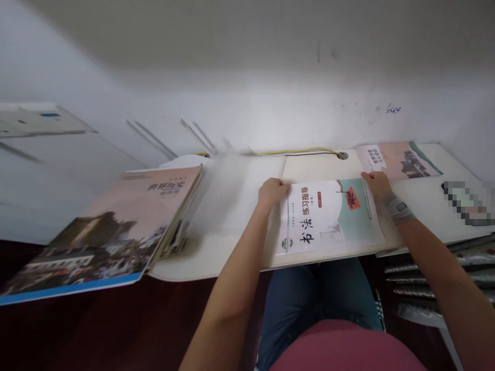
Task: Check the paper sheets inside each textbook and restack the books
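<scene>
A calligraphy workbook (325, 221) with a white and green cover lies turned sideways on the white desk (220, 232) in front of me. My left hand (273, 193) is closed on its left edge near the far corner. At the far right corner, my right hand (377, 184) pinches the book's edge, a grey band around that wrist. Just beyond my right hand lies a pink history book (398, 159), also sideways. Far to the left, a stack of books is topped by a larger pink history textbook (112, 221).
A yellow cable (297, 151) runs along the wall to a hole (342, 155) in the desk. A phone-like object (467, 202), partly blurred out, lies at the right. Wrapped items (433, 278) are stacked below the desk's right edge. A white cabinet (58, 175) stands at left.
</scene>
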`<state>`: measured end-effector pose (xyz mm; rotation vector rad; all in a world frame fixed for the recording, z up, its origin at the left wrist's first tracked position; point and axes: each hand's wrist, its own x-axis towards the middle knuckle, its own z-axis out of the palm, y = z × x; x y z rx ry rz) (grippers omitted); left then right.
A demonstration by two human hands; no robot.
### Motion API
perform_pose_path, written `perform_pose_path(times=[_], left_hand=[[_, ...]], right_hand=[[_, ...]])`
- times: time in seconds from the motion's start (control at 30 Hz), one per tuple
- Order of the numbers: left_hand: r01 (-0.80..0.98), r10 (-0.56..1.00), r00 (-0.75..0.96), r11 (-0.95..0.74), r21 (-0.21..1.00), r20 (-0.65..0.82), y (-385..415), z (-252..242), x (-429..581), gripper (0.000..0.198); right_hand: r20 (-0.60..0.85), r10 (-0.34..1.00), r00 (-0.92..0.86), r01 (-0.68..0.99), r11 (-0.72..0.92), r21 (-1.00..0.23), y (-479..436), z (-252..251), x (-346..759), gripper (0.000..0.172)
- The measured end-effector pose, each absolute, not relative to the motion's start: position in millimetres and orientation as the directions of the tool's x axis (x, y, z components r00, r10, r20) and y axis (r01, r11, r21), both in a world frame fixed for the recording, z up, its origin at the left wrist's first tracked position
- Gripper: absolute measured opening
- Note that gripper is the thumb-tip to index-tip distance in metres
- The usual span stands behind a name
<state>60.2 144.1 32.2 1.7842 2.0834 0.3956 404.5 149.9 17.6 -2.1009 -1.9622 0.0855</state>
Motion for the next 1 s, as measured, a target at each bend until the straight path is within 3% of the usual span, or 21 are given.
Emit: perform_pose_path(times=[0.1, 0.23, 0.3, 0.4, 0.53, 0.73, 1.0], left_hand=[[0.93, 0.987, -0.127, 0.153, 0.333, -0.101, 148, 28, 69, 0.02], [0.975, 0.998, -0.064, 0.061, 0.214, 0.009, 140, 27, 79, 0.032], [0.987, 0.995, 0.06, -0.071, 0.147, 0.082, 136, 25, 87, 0.035], [0.957, 0.963, 0.251, -0.262, 0.125, 0.097, 133, 19, 104, 0.032], [0.941, 0.952, 0.297, -0.305, 0.149, 0.072, 133, 9, 116, 0.03], [0.95, 0.976, 0.219, -0.218, 0.222, 0.018, 141, 11, 102, 0.029], [0.88, 0.98, 0.174, -0.114, 0.46, -0.091, 156, 39, 90, 0.036]], right_hand=[[0.11, 0.987, 0.115, 0.983, -0.097, -0.156, 154, 7, 400, 0.045], [0.134, 0.984, 0.12, 0.991, -0.11, -0.079, 143, 6, 395, 0.041], [0.197, 0.98, 0.009, 1.0, -0.003, -0.031, 134, 8, 386, 0.039], [0.233, 0.928, -0.29, 0.957, 0.287, 0.046, 124, 5, 366, 0.039], [0.141, 0.825, -0.547, 0.836, 0.548, 0.036, 121, -14, 360, 0.056], [0.13, 0.932, -0.339, 0.941, 0.339, 0.02, 113, -34, 410, 0.066], [0.085, 0.972, -0.218, 0.973, 0.21, 0.095, 102, -32, 406, 0.066]])
